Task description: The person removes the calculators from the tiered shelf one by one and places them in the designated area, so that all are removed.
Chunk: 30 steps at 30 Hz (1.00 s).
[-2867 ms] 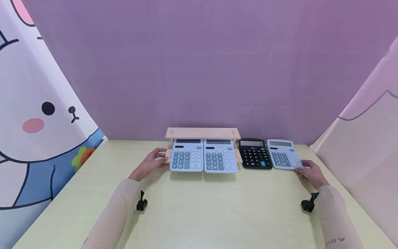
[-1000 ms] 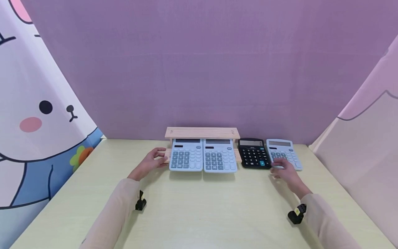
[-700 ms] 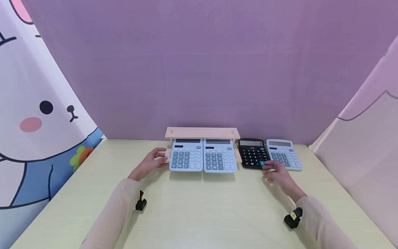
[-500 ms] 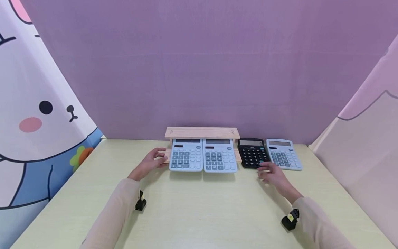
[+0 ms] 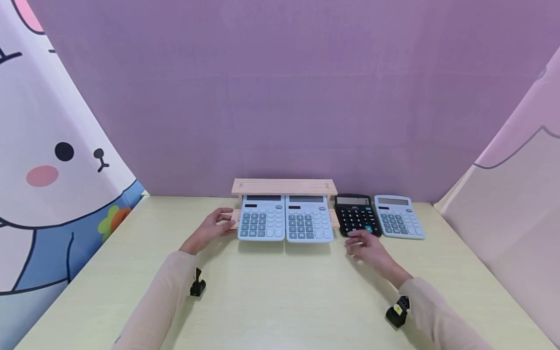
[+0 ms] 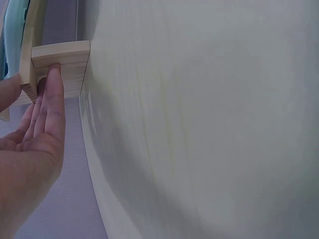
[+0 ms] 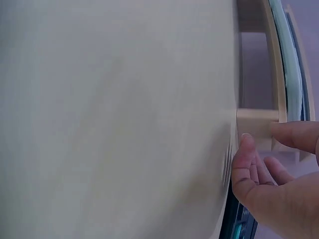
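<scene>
Two light blue calculators, a left one (image 5: 262, 218) and a right one (image 5: 308, 218), lean side by side on a small wooden rack (image 5: 284, 186). At the rack's left end my left hand (image 5: 212, 231) pinches the lower board; the left wrist view has the thumb in front and the fingers behind the wood (image 6: 62, 50). A black calculator (image 5: 356, 214) lies right of the rack. My right hand (image 5: 369, 250), fingers loosely bent and holding nothing, is over its lower edge; contact cannot be told. Another light blue calculator (image 5: 399, 216) lies right of the black one.
The pale wooden table (image 5: 280, 291) ends at a purple backdrop (image 5: 284, 97) close behind the rack. A printed cloth (image 5: 65, 194) with a cartoon animal hangs at the left. A small black device (image 5: 397, 312) is strapped at the right wrist.
My right hand has left the rightmost calculator's lower corner and moved left, past that calculator, to the black one's lower edge. My left hand stays on the rack. The calculators stay in place.
</scene>
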Tool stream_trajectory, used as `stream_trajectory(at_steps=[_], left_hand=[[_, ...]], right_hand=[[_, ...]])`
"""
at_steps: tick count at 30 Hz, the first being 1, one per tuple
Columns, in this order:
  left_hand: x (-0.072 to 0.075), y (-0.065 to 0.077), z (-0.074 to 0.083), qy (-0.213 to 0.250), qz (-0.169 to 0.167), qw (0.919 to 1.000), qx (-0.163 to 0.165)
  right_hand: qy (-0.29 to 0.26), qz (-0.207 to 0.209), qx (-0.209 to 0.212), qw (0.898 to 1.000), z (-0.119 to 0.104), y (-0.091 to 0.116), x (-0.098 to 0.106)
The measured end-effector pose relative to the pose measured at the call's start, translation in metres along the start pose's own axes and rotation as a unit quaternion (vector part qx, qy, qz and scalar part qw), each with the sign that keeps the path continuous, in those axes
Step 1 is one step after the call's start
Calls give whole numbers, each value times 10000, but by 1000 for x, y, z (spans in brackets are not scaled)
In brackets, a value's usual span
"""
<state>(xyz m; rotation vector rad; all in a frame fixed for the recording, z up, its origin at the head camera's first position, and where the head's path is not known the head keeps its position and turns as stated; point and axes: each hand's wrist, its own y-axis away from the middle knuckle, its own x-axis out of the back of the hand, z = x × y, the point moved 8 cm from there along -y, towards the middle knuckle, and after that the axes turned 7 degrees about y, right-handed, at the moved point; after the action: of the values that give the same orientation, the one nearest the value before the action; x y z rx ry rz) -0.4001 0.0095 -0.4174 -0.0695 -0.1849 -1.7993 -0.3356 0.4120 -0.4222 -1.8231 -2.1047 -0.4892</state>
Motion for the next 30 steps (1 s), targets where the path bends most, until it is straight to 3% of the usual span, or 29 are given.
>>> stream_trajectory(at_steps=[11,30], left_hand=[[1,0,-1,-15,0,10000,18],[0,1,0,-40,0,10000,48]], right_hand=[[-444,-177,226,9986,-21,2,-17],[-1073,-128,-127,9941,-31,-8,-37]])
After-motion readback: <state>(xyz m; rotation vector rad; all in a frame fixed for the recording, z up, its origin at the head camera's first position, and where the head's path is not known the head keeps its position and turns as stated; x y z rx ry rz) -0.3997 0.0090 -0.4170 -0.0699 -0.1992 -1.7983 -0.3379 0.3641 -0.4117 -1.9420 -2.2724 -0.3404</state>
